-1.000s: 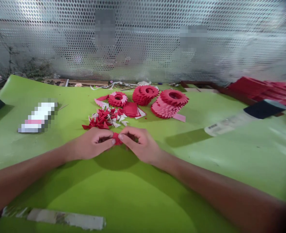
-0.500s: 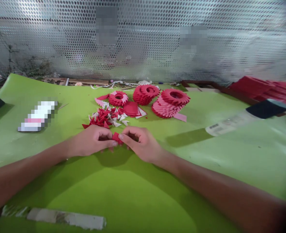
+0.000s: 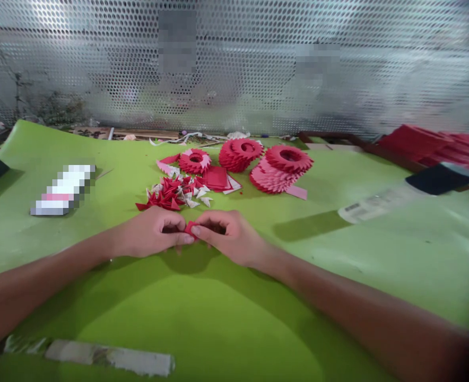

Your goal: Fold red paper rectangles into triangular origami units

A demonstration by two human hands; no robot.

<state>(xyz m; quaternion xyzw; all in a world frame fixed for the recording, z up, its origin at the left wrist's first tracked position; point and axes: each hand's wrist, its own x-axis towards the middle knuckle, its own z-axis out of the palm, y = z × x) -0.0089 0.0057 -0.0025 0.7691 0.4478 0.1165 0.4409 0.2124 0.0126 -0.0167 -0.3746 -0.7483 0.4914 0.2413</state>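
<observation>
Your left hand (image 3: 149, 233): centre of the frame, thumb and fingers pinching the left side of a small red paper piece (image 3: 190, 228). Your right hand (image 3: 232, 237): same piece, right side, thumb pressed on it, fingers curled behind. The piece sits between both sets of fingertips; its exact fold is too small to tell.

Just beyond your hands: one heap of folded paper triangles (image 3: 165, 197), red and white; one stack of square red paper sheets (image 3: 217, 178), white sheets partly under it.

Upper centre: one small red-and-pink paper ring (image 3: 184, 162); one red ring stack (image 3: 229, 159); one pink-and-red ring stack (image 3: 270, 176), leaning, a pink paper strip (image 3: 297, 192) beside its base.

Right: one translucent cylinder with a dark end (image 3: 373, 202). Lower left: one pale, worn strip (image 3: 111, 356), flat on the green table cover (image 3: 202, 329).
</observation>
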